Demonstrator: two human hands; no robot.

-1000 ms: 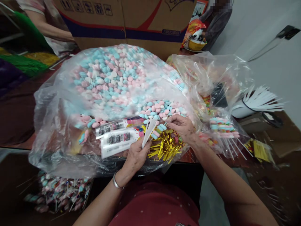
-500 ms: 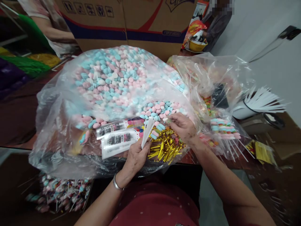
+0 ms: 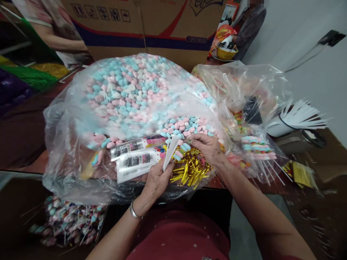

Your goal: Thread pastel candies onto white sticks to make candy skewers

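Observation:
My left hand (image 3: 156, 178) is closed around a bundle of white sticks (image 3: 170, 153), which fan out upward. Pink-and-blue candies (image 3: 178, 155) sit right beside the sticks' upper part; whether they are threaded on them I cannot tell. My right hand (image 3: 207, 147) is pinched, with what looks like a small pale candy (image 3: 189, 137) at the fingertips, just over the edge of a loose heap of pink, blue and white candies (image 3: 187, 124). Below, between both hands, lie gold twist ties (image 3: 189, 171). Left of the sticks rest printed clear wrappers (image 3: 137, 162).
A large clear bag of candies (image 3: 127, 90) fills the middle, before a cardboard box (image 3: 162, 54). To the right are finished candy skewers (image 3: 258, 147) and a container of white sticks (image 3: 273, 126). A box of wrapped candy sticks (image 3: 73, 224) stands lower left. Two other people are beyond.
My right hand has shifted slightly left toward the stick bundle, its fingertips still pinched. My left hand keeps its hold on the sticks and has hardly moved.

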